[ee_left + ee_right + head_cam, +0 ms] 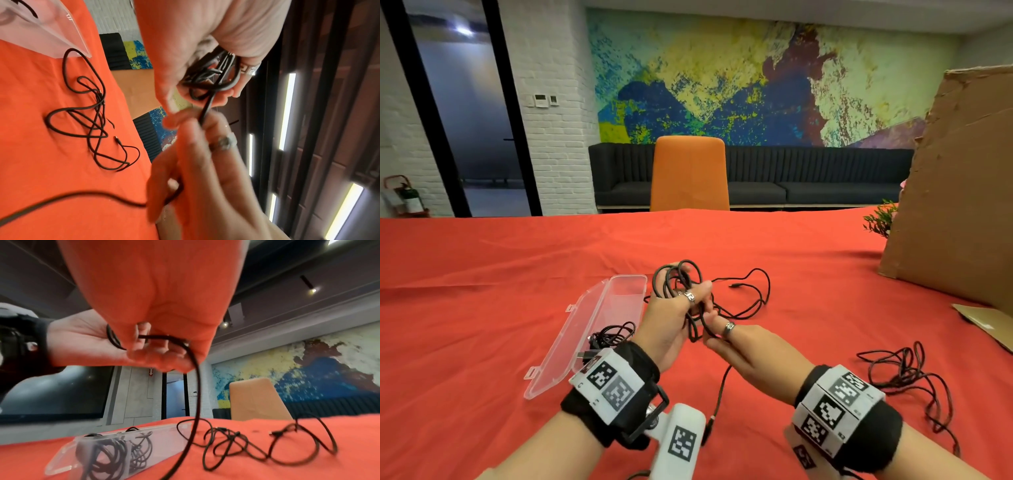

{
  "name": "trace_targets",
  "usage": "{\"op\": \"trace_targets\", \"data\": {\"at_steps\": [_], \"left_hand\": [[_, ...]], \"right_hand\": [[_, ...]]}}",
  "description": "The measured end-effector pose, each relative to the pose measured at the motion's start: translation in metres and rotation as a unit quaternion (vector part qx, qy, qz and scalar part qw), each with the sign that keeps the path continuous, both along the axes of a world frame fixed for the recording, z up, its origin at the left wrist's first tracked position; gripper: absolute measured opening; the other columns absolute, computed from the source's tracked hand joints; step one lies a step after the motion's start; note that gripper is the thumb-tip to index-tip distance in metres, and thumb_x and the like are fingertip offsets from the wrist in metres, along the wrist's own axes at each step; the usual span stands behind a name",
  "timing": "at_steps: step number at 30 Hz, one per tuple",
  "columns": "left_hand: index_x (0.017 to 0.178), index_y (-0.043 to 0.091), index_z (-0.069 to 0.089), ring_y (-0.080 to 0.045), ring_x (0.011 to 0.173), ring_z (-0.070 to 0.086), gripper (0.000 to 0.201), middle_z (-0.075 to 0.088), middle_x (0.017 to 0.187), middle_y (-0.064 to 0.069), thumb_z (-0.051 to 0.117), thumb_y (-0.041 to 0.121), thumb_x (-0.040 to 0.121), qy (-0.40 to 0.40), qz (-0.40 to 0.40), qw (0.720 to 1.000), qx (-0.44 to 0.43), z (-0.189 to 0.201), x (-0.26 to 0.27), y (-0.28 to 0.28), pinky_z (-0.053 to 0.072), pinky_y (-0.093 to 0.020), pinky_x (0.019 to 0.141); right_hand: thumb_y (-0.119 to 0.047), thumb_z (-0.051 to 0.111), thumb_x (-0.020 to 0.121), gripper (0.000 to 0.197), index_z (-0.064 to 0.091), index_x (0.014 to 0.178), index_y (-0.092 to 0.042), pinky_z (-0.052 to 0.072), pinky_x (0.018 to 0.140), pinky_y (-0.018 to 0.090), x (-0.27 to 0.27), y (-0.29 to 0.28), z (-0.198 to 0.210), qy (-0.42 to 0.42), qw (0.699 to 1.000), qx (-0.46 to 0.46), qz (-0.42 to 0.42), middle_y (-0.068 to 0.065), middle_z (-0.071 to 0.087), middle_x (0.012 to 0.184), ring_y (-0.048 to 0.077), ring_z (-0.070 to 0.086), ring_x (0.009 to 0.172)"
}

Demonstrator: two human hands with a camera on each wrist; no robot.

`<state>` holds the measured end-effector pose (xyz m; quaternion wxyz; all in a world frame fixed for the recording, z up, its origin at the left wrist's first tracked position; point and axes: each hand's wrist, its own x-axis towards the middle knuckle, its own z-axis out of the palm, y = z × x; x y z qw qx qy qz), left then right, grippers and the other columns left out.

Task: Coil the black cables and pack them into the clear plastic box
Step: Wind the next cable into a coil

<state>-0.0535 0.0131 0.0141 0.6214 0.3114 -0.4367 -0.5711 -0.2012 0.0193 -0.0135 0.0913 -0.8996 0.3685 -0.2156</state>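
My left hand (683, 301) is raised over the red tablecloth and grips a bundle of black cable loops (678, 277); in the left wrist view the loops (213, 76) lie in its curled fingers. My right hand (714, 334) sits just below it and pinches the same cable, whose tail (720, 390) hangs to a plug near my left wrist. The clear plastic box (626, 294) lies open to the left of my hands, with one coiled cable (613, 335) inside at its near end. A loose black cable (753, 294) sprawls behind my hands.
Another tangled cable (907, 377) lies on the cloth at the right. A large cardboard box (959, 192) stands at the far right with a small plant (880, 219) beside it. An orange chair (690, 171) faces the table's far edge.
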Motion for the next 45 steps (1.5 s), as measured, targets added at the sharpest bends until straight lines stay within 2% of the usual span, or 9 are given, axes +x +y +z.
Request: {"op": "trace_targets", "data": {"at_steps": [7,13,15,18,23,26,31,40,45], "left_hand": [[0.085,0.015,0.059,-0.007,0.045,0.040,0.014,0.038,0.055,0.004,0.047,0.015,0.093,0.002,-0.027,0.998,0.057,0.023,0.030,0.001,0.048,-0.024,0.045],[0.070,0.020,0.063,-0.019,0.077,0.069,0.019,0.071,0.096,-0.001,0.059,0.038,0.077,-0.197,-0.214,0.949,0.125,0.024,0.032,0.009,0.045,-0.019,0.042],[0.083,0.023,0.068,-0.023,0.080,0.070,0.013,0.071,0.107,-0.003,0.061,0.035,0.082,-0.238,-0.298,0.917,0.117,0.020,0.025,0.014,0.043,-0.017,0.041],[0.084,0.023,0.063,-0.018,0.056,0.066,0.009,0.071,0.079,-0.005,0.058,0.024,0.077,-0.262,-0.341,0.896,0.112,0.015,0.019,0.020,0.035,-0.014,0.036],[0.073,0.013,0.057,-0.005,0.038,0.037,0.007,0.040,0.048,0.006,0.063,0.012,0.069,-0.159,-0.251,0.950,0.091,0.012,0.026,0.017,0.041,-0.019,0.049],[0.059,0.018,0.051,-0.007,0.040,0.034,0.028,0.036,0.052,0.004,0.061,0.013,0.085,-0.110,-0.163,0.977,0.086,0.010,0.028,0.010,0.056,-0.037,0.075],[0.086,0.017,0.062,-0.005,0.047,0.043,0.008,0.041,0.060,0.003,0.061,0.010,0.085,-0.078,-0.041,0.994,0.061,0.000,0.011,0.005,0.046,-0.021,0.048],[0.081,0.012,0.061,-0.012,0.068,0.057,0.010,0.060,0.072,0.000,0.065,0.002,0.082,-0.131,0.013,0.991,0.037,-0.006,0.014,0.003,0.047,-0.024,0.058],[0.083,0.012,0.062,-0.017,0.050,0.056,0.013,0.057,0.059,-0.005,0.057,0.000,0.086,-0.068,0.028,0.997,0.036,-0.006,0.033,0.002,0.045,-0.031,0.060]], "right_hand": [[-0.030,0.044,0.096,0.030,0.046,0.067,-0.023,0.043,0.063,0.026,-0.043,-0.006,-0.013,-0.092,0.964,0.248,-0.024,-0.008,0.052,0.054,0.009,0.052,0.053],[-0.025,0.047,0.095,0.026,0.049,0.076,-0.007,0.030,0.051,0.017,-0.043,-0.006,0.018,-0.129,0.983,0.128,-0.041,-0.002,0.035,0.063,0.004,0.033,0.051],[-0.026,0.047,0.095,0.026,0.045,0.070,-0.020,0.030,0.056,0.022,-0.031,-0.006,0.029,-0.089,0.993,0.064,-0.046,-0.009,0.035,0.058,0.005,0.035,0.053],[-0.033,0.043,0.095,0.032,0.035,0.064,-0.035,0.037,0.065,0.034,-0.017,-0.008,0.036,0.004,0.997,0.045,-0.061,-0.010,0.040,0.058,0.011,0.039,0.061],[-0.027,0.044,0.097,0.026,0.040,0.071,-0.026,0.034,0.055,0.016,-0.026,-0.013,0.025,-0.057,0.987,0.132,-0.072,-0.009,0.041,0.056,0.000,0.043,0.049],[-0.022,0.036,0.100,0.030,0.045,0.071,-0.016,0.044,0.058,0.027,-0.033,-0.011,0.011,-0.129,0.961,0.239,-0.059,-0.005,0.054,0.059,0.002,0.050,0.051],[-0.025,0.031,0.101,0.025,0.033,0.079,-0.012,0.042,0.037,0.024,-0.007,0.004,0.012,-0.206,0.923,0.318,-0.072,0.001,0.053,0.050,0.020,0.055,0.040],[-0.027,0.032,0.099,0.022,0.046,0.084,-0.020,0.030,0.050,0.024,0.039,0.018,0.013,-0.030,0.980,0.192,-0.050,-0.010,0.043,0.063,0.002,0.041,0.054],[-0.036,0.030,0.100,0.028,0.050,0.096,-0.017,0.035,0.060,0.016,0.038,0.027,0.019,0.021,0.985,0.172,-0.017,-0.016,0.047,0.069,-0.006,0.046,0.060]]}}
